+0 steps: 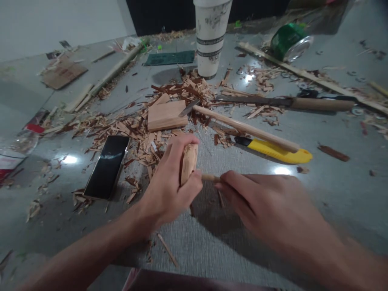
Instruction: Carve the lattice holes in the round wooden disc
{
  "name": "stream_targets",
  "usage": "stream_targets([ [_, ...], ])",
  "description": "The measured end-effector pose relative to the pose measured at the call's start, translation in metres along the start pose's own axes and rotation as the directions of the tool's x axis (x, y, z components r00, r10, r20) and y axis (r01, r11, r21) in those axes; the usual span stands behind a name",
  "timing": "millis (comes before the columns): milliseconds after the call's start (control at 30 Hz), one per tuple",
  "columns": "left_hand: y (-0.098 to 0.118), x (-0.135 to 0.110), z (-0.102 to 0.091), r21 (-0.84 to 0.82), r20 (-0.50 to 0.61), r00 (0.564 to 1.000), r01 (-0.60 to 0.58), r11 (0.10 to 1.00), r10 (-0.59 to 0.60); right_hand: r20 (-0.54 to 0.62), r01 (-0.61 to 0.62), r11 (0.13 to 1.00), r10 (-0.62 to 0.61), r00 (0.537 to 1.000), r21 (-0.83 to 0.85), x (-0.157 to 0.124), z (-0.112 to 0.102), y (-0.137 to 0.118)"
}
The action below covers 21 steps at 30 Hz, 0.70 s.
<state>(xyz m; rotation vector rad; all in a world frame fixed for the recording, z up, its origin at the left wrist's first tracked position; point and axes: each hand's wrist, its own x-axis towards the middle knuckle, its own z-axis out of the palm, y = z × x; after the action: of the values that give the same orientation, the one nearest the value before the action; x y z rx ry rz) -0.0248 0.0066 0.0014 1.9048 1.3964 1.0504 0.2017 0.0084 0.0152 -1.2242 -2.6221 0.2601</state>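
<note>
My left hand (169, 182) is closed around a small pale wooden block (189, 161) with a rounded top, above the table. A thin wooden stick (209, 177) runs from the block toward the right. Its other end is pinched between the thumb and fingers of my right hand (257, 198), and the rest of it is hidden in that hand. Whether the stick is seated in the block or only touches it, I cannot tell. Beyond my hands lie a flat wood block (167, 115), a longer dowel (248, 128) and a yellow utility knife (274, 151).
A phone (107, 166) lies at left among wood shavings (121, 125). A paper cup (210, 40) stands at the back, near a green can (289, 41) on its side. A file with a wooden handle (321, 104) lies at right. A plastic bottle (18, 147) is at far left.
</note>
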Motion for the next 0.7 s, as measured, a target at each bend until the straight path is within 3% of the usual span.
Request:
stream_targets([
  [100, 0.003, -0.001, 0.0, 0.025, 0.023, 0.999, 0.023, 0.999, -0.024, -0.062, 0.054, 0.997, -0.057, 0.996, -0.049, -0.003, -0.002, -0.005],
  [267, -0.016, 0.005, -0.003, -0.328, 0.11, 0.976, 0.212, 0.921, -0.186, 0.063, -0.029, 0.972, 0.014, 0.998, 0.233, 0.005, -0.007, 0.006],
  [333, -0.019, 0.007, -0.004, -0.368, 0.121, 0.974, 0.223, 0.903, -0.192, 0.083, -0.042, 0.959, 0.019, 0.996, 0.282, 0.007, -0.008, 0.009],
  [567, -0.002, -0.001, -0.003, -0.026, 0.016, 1.0, -0.009, 1.0, 0.009, -0.081, 0.101, 0.995, -0.102, 0.991, -0.023, -0.004, -0.006, -0.006],
  [700, -0.004, -0.002, -0.003, -0.039, 0.044, 0.999, -0.019, 0.999, 0.021, -0.029, 0.032, 0.997, -0.031, 0.999, 0.063, -0.002, -0.006, 0.0],
])
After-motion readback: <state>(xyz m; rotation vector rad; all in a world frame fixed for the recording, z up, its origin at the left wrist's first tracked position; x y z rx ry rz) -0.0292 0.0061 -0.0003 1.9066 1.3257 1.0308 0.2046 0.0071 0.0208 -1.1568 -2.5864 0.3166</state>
